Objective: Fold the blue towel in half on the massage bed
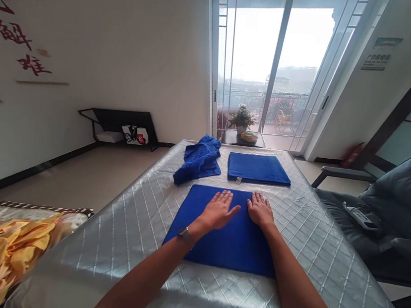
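Note:
A blue towel (pixel 231 247), folded into a flat rectangle, lies on the silvery quilted table cover (pixel 136 225). My left hand (pixel 220 209) rests flat on its upper middle, fingers stretched forward and thumb out to the side. Near the towel's upper right corner my right hand (pixel 260 210) also lies flat, its fingers extended. Neither hand grips anything. Just beyond them is another folded blue towel (pixel 259 168) with a small white tag at its front edge. To its left, a crumpled blue towel (pixel 200 161) sits in a loose heap.
A dark padded armchair (pixel 348 211) holding a white power strip-like device (pixel 360 216) stands right of the table. Yellow cloth (pixel 2 249) lies at lower left. Behind the table, a potted plant (pixel 242 118) stands on a small stand before glass sliding doors (pixel 252 45).

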Available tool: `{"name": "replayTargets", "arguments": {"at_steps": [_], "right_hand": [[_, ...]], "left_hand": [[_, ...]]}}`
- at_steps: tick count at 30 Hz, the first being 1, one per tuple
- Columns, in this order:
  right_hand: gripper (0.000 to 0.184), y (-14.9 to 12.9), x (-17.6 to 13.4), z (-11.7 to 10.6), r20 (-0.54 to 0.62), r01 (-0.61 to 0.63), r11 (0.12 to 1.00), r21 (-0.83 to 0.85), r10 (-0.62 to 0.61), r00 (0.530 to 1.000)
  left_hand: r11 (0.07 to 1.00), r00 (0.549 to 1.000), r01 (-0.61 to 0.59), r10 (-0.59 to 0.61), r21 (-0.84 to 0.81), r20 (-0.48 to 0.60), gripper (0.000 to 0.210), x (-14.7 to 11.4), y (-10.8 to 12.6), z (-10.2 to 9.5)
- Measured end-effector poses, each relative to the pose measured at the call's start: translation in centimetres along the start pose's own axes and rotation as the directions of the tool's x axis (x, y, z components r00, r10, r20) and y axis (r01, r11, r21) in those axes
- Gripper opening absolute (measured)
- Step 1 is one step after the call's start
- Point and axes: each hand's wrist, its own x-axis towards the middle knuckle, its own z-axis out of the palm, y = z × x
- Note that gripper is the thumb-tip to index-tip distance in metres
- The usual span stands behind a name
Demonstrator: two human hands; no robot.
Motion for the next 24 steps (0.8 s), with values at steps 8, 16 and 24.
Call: {"name": "replayTargets", "arguments": {"at_steps": [8, 16, 24], "right_hand": [[0.064, 0.6, -0.3, 0.1, 0.012, 0.056, 0.997, -0.053, -0.056, 0.998], [0.066, -0.1, -0.1, -0.3, 0.018, -0.005, 1.000, 0.024, 0.005, 1.000], [0.065, -0.1, -0.1, -0.3, 0.032, -0.021, 1.000, 0.004, 0.021, 0.999]], "left_hand": [[0.993, 0.999, -0.010, 0.014, -0.114, 0.032, 0.073, 6.6, 6.0, 4.0], [0.970, 0.971, 0.239, -0.237, -0.036, 0.040, 0.085, 2.9, -4.3, 2.9], [0.923, 0.923, 0.384, -0.384, 0.032, -0.003, 0.087, 0.0, -11.1, 2.2]]}}
